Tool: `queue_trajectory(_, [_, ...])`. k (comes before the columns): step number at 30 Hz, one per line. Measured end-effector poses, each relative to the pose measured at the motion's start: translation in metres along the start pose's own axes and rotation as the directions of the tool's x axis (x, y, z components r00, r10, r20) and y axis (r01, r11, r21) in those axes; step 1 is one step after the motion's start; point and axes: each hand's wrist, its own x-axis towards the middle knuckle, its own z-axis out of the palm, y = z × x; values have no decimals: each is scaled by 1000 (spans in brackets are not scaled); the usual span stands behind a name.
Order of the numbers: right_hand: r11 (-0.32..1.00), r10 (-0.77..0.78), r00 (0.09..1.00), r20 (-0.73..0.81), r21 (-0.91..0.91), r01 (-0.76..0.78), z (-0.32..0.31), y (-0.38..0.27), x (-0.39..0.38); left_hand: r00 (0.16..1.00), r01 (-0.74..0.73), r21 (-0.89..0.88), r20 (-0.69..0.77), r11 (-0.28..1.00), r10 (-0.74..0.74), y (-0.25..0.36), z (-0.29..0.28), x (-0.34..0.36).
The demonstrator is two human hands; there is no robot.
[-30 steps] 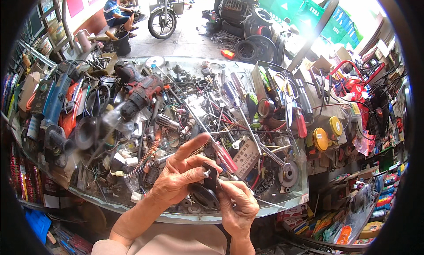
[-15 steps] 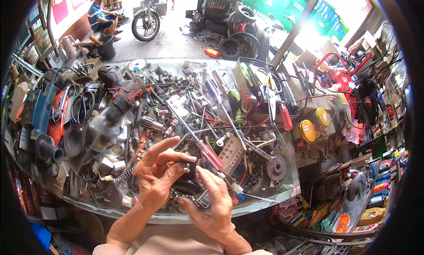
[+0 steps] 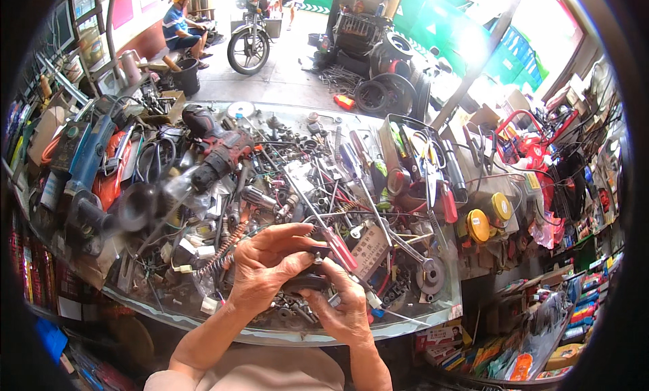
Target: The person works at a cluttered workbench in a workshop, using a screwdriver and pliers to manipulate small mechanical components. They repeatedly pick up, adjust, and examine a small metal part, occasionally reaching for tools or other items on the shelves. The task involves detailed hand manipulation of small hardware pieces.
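Observation:
My left hand (image 3: 267,266) and my right hand (image 3: 343,308) meet over the near edge of a glass counter (image 3: 419,320). Together they grip a small dark part (image 3: 307,281), mostly hidden by my fingers. A small metal piece shows between the thumb and fingertips at the top of it. A red-handled screwdriver (image 3: 340,249) lies on the glass just beyond my fingers. Loose screws and nuts sit under my hands.
The counter is piled with tools: a red power drill (image 3: 220,154), blue power tools (image 3: 84,161), a coiled spring (image 3: 220,256), screwdrivers, yellow tape measures (image 3: 488,216). A motorcycle (image 3: 250,36) and a seated person (image 3: 181,27) are on the pavement beyond. Shelves of goods stand at right.
My left hand's fingers, spread a second ago, have curled onto the dark part. Both hands have closed together around it, and the view has shifted slightly.

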Motion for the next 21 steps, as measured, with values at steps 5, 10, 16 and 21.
queue_trajectory(5, [999,21,999,46,26,-22,-8,3,-1,1000,-4,95,27,996,1,0,3,-2])
queue_trajectory(10, [991,34,991,126,121,-49,-16,2,4,994,-82,325,94,942,55,-1,2,-2])
queue_trajectory(16, [985,-137,988,71,-98,144,-26,-12,31,961,-170,330,-152,929,230,10,2,1])
queue_trajectory(21, [762,-30,994,104,-641,90,-37,-24,54,882,-262,356,-288,897,372,18,-29,25])
